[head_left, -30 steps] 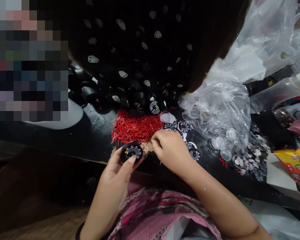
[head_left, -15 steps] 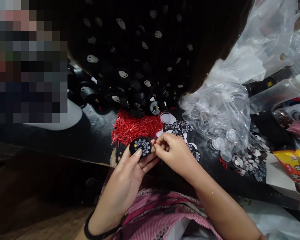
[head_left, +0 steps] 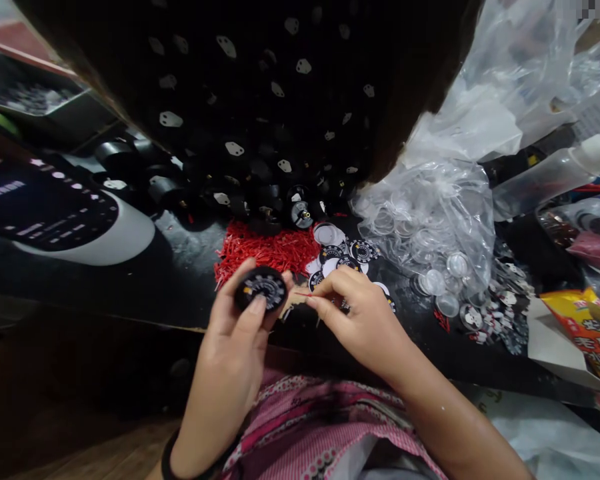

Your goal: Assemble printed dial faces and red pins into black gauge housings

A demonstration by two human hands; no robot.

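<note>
My left hand [head_left: 243, 327] grips a round black gauge [head_left: 261, 289] whose dial has white markings and an orange patch; the thumb presses on the dial face. To its right, my right hand [head_left: 353, 300] pinches a thin red pointer needle [head_left: 303, 294] between thumb and forefinger, its tip directed at the gauge but apart from it. Behind the left hand lies a heap of red needles [head_left: 265, 250]. Loose black dial discs [head_left: 364, 251] and white discs are scattered just beyond the right hand.
A large black container [head_left: 260, 87] with pale diamond-shaped plates fills the back. Black gauge housings [head_left: 165, 187] stand under it. On the right are a clear plastic bag of transparent covers [head_left: 435, 213], small metal parts [head_left: 510, 310] and a yellow-red packet [head_left: 587, 330]. A white speaker-like device [head_left: 135, 230] stands left.
My left hand has moved left with the gauge, drawing apart from my right hand. The red needle between my right fingers now shows more fully. The view has shifted slightly, revealing the device at left.
</note>
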